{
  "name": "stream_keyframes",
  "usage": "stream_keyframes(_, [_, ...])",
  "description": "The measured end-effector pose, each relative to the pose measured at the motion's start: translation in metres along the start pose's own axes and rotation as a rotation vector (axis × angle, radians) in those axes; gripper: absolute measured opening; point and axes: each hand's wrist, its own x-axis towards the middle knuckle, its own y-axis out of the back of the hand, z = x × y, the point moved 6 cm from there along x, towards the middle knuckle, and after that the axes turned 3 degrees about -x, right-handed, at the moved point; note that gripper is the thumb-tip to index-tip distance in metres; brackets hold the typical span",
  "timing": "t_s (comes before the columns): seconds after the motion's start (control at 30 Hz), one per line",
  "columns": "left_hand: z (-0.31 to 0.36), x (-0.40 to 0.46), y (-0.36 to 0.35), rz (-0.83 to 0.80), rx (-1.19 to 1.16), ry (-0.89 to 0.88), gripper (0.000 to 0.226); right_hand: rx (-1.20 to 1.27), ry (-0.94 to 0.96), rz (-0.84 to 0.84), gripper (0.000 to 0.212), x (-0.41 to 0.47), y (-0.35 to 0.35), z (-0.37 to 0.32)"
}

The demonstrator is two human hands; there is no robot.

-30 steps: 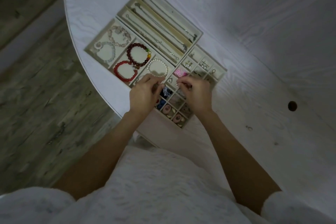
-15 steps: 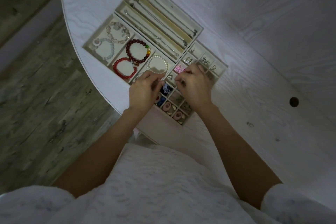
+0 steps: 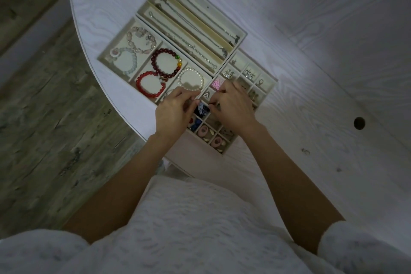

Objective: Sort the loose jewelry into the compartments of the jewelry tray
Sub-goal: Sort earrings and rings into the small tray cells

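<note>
Three cream trays lie together on the white table. The grid tray (image 3: 275, 80) of small compartments holds earrings, a pink piece (image 3: 215, 84), a blue piece (image 3: 203, 109) and pink ovals (image 3: 203, 131). My left hand (image 3: 172, 112) and my right hand (image 3: 234, 108) hover over its middle, fingers curled and fingertips nearly meeting above the blue piece. They seem to pinch a small jewelry piece, which is hidden between them. The bracelet tray (image 3: 100, 59) holds a pearl bracelet (image 3: 191, 78), red bead bracelets (image 3: 149, 84) and pale ones.
The necklace tray (image 3: 245, 34) with several chains sits at the back. A small loose ring-like piece (image 3: 305, 151) lies on the table to the right. A round hole (image 3: 359, 123) is in the tabletop further right. The table's curved edge (image 3: 124, 115) runs just left of the trays.
Both hands stay over the grid tray with fingertips close together; they have shifted only slightly. The view has moved a little.
</note>
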Motion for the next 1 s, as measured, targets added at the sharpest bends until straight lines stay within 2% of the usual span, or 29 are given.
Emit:
stream_keyframes(0.23, [-0.001, 0.0, -0.001, -0.01, -0.005, 0.002, 0.021, 0.051, 0.061, -0.073, 0.016, 0.005, 0.002, 0.005])
stream_keyframes(0.43, [0.001, 0.0, 0.001, -0.002, -0.004, -0.008, 0.02, 0.04, 0.048, 0.035, 0.018, 0.01, 0.001, 0.002])
stream_keyframes(0.7, [0.001, 0.0, 0.0, -0.006, -0.011, -0.012, 0.021, 0.199, -0.115, 0.283, 0.01, 0.004, 0.004, 0.002])
stream_keyframes(0.77, [0.0, 0.0, 0.0, -0.003, -0.015, -0.012, 0.02, 0.161, -0.155, 0.333, 0.011, -0.003, 0.009, 0.009])
stream_keyframes(1.0, [-0.002, 0.0, -0.001, -0.008, -0.018, -0.015, 0.021, 0.106, -0.15, 0.262, 0.018, -0.008, -0.001, 0.009])
